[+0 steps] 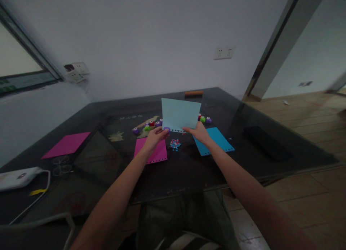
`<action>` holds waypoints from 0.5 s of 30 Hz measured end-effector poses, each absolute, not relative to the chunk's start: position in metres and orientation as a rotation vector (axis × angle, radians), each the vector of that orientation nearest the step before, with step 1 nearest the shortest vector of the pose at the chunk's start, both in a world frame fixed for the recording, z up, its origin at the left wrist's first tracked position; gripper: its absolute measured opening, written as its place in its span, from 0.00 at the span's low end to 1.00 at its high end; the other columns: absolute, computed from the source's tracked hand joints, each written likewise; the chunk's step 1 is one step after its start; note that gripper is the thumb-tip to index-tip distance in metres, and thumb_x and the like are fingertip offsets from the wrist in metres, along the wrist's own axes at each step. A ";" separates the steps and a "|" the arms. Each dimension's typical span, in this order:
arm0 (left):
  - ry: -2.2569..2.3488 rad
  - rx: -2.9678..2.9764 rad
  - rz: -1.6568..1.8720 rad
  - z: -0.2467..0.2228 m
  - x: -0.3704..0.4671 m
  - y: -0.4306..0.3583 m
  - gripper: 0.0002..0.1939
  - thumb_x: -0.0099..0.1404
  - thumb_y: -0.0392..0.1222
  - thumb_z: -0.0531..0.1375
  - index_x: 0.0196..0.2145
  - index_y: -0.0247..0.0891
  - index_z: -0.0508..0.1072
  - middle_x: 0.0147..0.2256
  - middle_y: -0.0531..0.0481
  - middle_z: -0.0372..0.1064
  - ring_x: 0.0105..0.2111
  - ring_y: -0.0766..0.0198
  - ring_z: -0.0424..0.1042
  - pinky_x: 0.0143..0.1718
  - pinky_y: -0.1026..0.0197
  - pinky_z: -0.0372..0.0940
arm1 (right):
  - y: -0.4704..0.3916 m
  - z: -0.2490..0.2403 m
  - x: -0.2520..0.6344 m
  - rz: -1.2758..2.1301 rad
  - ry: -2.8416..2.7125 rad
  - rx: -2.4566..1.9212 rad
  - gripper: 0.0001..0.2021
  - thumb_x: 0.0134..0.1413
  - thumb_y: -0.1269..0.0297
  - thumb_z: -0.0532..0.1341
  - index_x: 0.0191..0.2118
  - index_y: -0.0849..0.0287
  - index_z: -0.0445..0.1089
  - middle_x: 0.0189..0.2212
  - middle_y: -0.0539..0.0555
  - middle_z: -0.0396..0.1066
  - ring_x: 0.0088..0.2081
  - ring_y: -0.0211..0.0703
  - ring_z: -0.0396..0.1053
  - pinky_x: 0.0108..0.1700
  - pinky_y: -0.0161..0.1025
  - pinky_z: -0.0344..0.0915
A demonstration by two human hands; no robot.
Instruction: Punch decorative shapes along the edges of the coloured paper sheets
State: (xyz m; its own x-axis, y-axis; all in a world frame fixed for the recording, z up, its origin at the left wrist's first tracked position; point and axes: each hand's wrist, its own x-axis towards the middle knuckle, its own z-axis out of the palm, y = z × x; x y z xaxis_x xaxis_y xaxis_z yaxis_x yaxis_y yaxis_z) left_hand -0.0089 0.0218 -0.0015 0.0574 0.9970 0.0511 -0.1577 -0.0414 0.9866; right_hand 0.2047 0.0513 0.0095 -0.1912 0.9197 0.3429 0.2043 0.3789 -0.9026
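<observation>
A light blue sheet of paper (180, 113) stands tilted up between my hands, with a row of punched holes along its lower edge. My left hand (156, 136) is closed on a small purple craft punch (167, 129) at the sheet's lower left corner. At the lower right, my right hand (200, 132) pinches the sheet, thumb in front. Below lies a small heap of pink and blue paper bits (175, 144). A pink sheet (159, 153) with holes along its near edge lies under my left forearm; a blue punched sheet (218, 140) lies by my right wrist.
Several coloured punches (147, 128) sit behind my left hand, with more punches (202, 119) at right. Another pink sheet (66, 145), a white power strip (20, 178) with its cord, a dark oblong object (267, 143) and an orange-brown roll (193, 93) lie on the dark table (186, 178).
</observation>
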 end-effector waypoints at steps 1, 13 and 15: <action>1.025 1.159 1.267 -0.002 -0.009 0.022 0.16 0.49 0.44 0.67 0.35 0.35 0.73 0.35 0.47 0.71 0.30 0.67 0.69 0.38 0.59 0.64 | 0.051 0.009 0.205 0.913 -1.647 -1.009 0.13 0.42 0.66 0.65 0.37 0.66 0.70 0.34 0.59 0.75 0.35 0.47 0.73 0.40 0.42 0.69; 1.045 1.197 1.246 -0.004 -0.011 0.022 0.15 0.51 0.45 0.66 0.36 0.36 0.73 0.37 0.46 0.70 0.31 0.67 0.69 0.35 0.62 0.63 | 0.051 0.010 0.205 0.831 -1.665 -1.026 0.15 0.42 0.66 0.65 0.39 0.64 0.71 0.37 0.58 0.74 0.38 0.47 0.72 0.44 0.44 0.68; 1.054 1.211 1.246 -0.003 -0.011 0.022 0.15 0.51 0.45 0.66 0.36 0.36 0.73 0.36 0.46 0.70 0.30 0.66 0.68 0.34 0.62 0.62 | 0.052 0.009 0.205 0.842 -1.669 -1.026 0.14 0.42 0.66 0.65 0.39 0.64 0.71 0.36 0.58 0.75 0.38 0.48 0.72 0.44 0.45 0.68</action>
